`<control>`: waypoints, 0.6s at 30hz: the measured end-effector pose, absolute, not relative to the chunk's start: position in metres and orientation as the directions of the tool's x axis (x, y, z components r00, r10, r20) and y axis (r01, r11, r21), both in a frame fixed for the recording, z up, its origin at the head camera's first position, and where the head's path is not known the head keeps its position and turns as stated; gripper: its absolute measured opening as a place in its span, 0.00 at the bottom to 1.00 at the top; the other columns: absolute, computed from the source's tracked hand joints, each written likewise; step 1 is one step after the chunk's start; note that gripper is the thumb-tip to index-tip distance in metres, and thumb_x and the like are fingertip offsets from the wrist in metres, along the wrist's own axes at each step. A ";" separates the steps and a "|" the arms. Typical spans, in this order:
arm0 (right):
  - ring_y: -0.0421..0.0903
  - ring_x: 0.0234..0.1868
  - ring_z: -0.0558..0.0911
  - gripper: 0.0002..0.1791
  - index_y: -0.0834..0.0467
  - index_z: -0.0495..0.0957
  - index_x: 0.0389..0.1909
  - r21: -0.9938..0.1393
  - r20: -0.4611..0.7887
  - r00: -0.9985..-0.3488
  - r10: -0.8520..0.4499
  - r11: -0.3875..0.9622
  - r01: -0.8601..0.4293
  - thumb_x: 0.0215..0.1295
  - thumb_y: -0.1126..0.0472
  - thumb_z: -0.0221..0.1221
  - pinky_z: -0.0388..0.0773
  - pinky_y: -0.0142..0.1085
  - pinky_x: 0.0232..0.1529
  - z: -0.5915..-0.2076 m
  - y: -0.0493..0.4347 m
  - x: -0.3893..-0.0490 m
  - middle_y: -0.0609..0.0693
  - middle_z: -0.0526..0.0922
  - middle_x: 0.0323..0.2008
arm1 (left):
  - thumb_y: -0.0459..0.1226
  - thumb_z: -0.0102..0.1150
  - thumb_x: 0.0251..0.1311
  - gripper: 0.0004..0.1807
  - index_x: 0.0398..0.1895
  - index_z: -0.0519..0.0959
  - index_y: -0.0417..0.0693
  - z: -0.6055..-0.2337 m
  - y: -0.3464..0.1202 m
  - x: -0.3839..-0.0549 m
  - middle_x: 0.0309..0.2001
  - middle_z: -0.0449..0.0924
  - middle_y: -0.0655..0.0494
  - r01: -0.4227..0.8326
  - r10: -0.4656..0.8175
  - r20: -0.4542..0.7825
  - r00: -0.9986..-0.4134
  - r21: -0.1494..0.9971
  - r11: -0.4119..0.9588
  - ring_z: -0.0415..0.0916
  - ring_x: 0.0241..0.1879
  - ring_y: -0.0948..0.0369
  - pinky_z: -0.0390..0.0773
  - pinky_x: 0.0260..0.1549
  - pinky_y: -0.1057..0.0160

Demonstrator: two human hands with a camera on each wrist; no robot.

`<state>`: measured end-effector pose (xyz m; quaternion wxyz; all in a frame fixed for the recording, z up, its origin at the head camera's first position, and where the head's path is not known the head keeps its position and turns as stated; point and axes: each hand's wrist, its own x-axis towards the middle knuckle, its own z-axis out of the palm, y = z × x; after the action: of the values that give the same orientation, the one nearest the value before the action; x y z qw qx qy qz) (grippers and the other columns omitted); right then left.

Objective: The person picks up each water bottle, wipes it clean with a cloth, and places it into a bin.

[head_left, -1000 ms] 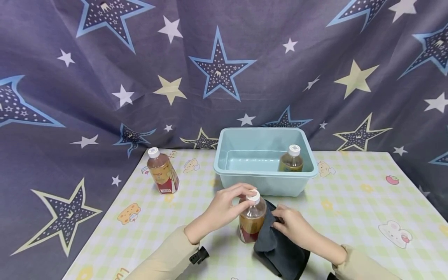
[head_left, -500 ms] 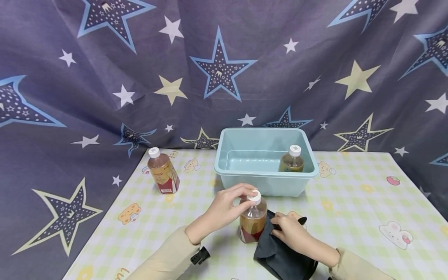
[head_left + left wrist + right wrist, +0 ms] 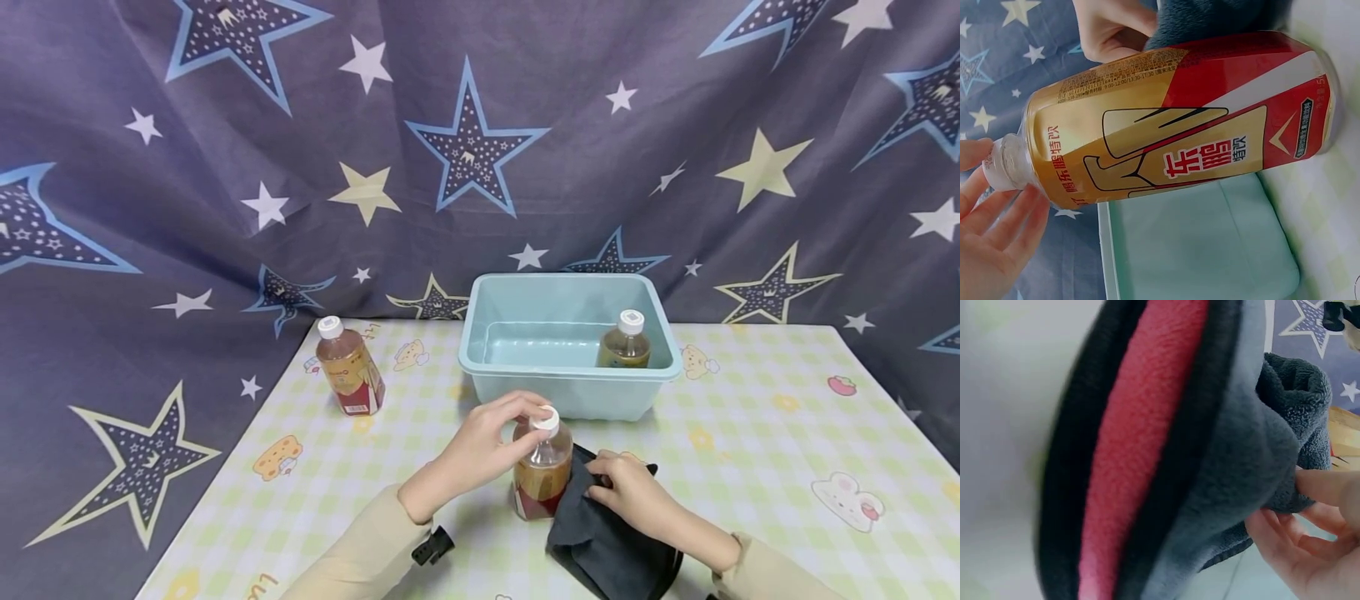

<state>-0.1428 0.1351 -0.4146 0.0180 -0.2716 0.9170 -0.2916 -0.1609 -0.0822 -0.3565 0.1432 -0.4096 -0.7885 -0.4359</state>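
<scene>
A drink bottle (image 3: 542,475) with a gold and red label stands upright at the front middle of the table. My left hand (image 3: 491,442) grips its white cap (image 3: 1007,162) from above between thumb and fingers. Against the bottle's right side lies a dark grey cloth (image 3: 611,533), bunched in the fingers of my right hand (image 3: 630,493). In the right wrist view the cloth (image 3: 1247,456) hangs in folds and shows a red strip with black borders, while the thumb and fingers pinch it near the bottle. Part of the bottle's right side is hidden behind the cloth.
Behind the hands stands a light blue plastic bin (image 3: 562,392) with one bottle (image 3: 625,346) upright in its right end. Another bottle (image 3: 350,375) stands at the table's back left. A checked cloth (image 3: 750,450) covers the table, and a starry curtain (image 3: 585,100) hangs behind it.
My right hand has shifted slightly right and back with the cloth, whose lower part now spreads farther right. The left hand and the bottle have stayed in place.
</scene>
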 end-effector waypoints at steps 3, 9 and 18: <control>0.34 0.19 0.62 0.06 0.55 0.76 0.24 -0.607 0.115 -0.867 -0.485 0.657 -0.448 0.52 0.69 0.59 0.59 0.26 0.19 -0.411 0.140 -0.142 0.41 0.63 0.19 | 0.33 0.59 0.53 0.07 0.35 0.78 0.44 -0.355 -0.082 -0.160 0.43 0.77 0.54 0.780 0.515 0.594 -0.618 0.547 0.305 0.74 0.41 0.64 0.75 0.40 0.70; 0.33 0.21 0.63 0.06 0.58 0.79 0.31 -0.636 0.160 -0.883 -0.441 0.638 -0.434 0.52 0.71 0.58 0.61 0.26 0.19 -0.403 0.152 -0.137 0.41 0.64 0.20 | 0.35 0.60 0.52 0.07 0.35 0.77 0.46 -0.354 -0.081 -0.160 0.42 0.77 0.53 0.802 0.505 0.623 -0.597 0.479 0.357 0.72 0.45 0.63 0.72 0.46 0.70; 0.31 0.24 0.68 0.08 0.62 0.80 0.34 -0.621 0.247 -0.880 -0.405 0.632 -0.465 0.50 0.71 0.60 0.68 0.26 0.22 -0.396 0.167 -0.131 0.40 0.71 0.25 | 0.41 0.67 0.44 0.13 0.32 0.76 0.47 -0.351 -0.071 -0.156 0.35 0.72 0.59 0.787 0.414 0.702 -0.580 0.349 0.509 0.72 0.36 0.66 0.74 0.36 0.74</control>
<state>-0.1308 0.1666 -0.3957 -0.0420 -0.2409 0.9023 -0.3552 -0.1558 -0.0713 -0.3514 0.2776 -0.3649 -0.8230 -0.3353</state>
